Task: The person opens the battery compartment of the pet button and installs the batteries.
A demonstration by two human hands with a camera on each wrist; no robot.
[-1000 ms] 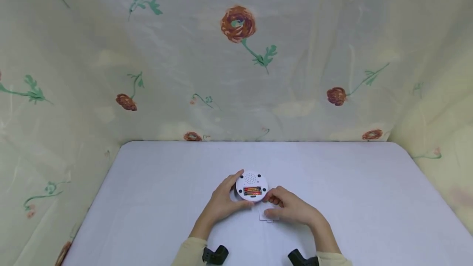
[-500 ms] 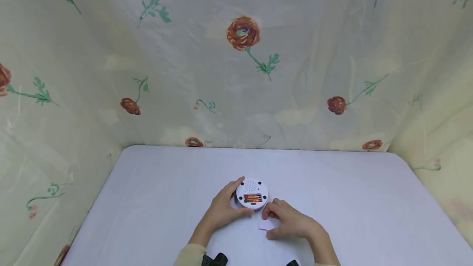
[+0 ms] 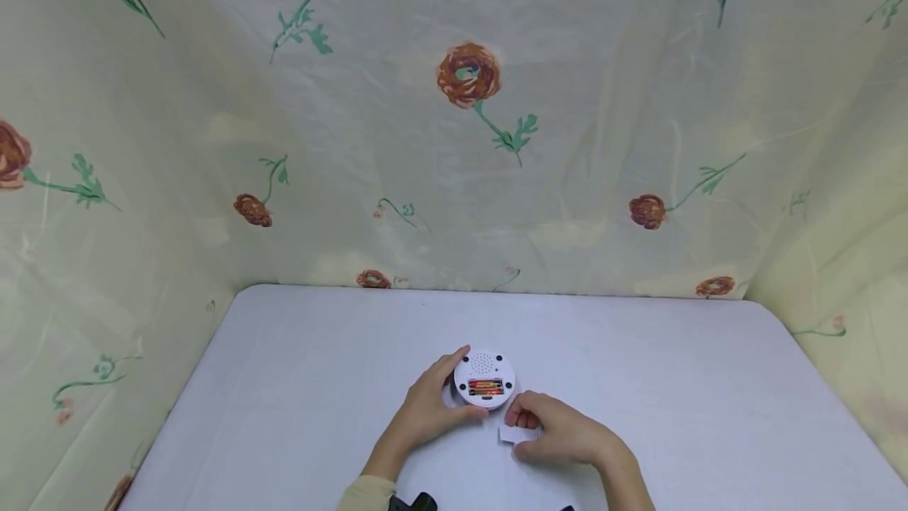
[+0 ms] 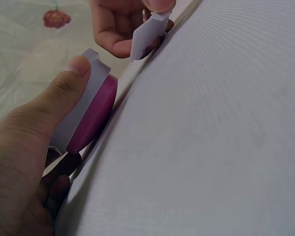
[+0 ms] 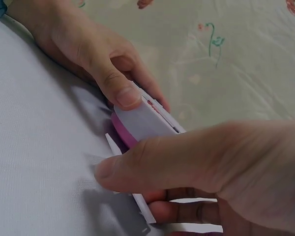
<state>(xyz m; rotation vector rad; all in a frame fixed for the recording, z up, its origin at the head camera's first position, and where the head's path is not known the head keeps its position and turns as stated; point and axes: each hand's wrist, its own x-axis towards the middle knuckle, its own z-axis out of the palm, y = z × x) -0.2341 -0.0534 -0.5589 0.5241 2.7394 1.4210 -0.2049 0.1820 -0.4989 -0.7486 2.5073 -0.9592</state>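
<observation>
A round white device (image 3: 484, 369) with a magenta lower part lies on the table, its perforated back facing up. Two red-and-orange batteries (image 3: 485, 387) sit side by side in its uncovered compartment. My left hand (image 3: 429, 404) grips the device from the left, thumb on the near side and fingers round the far side. Just right of and nearer than the device, my right hand (image 3: 563, 428) pinches a small white battery cover (image 3: 516, 434) between thumb and fingers. In the left wrist view the cover (image 4: 148, 35) is held tilted, apart from the device.
A white cloth covers the table (image 3: 319, 361). Flower-printed curtains (image 3: 567, 101) rise behind and along both sides of it. A black wrist strap (image 3: 414, 501) shows at the left sleeve (image 3: 365, 493).
My right hand has drawn its fingers in around the battery cover and tilted it up from the table. The left hand keeps its hold on the device. The head view has tilted slightly upward.
</observation>
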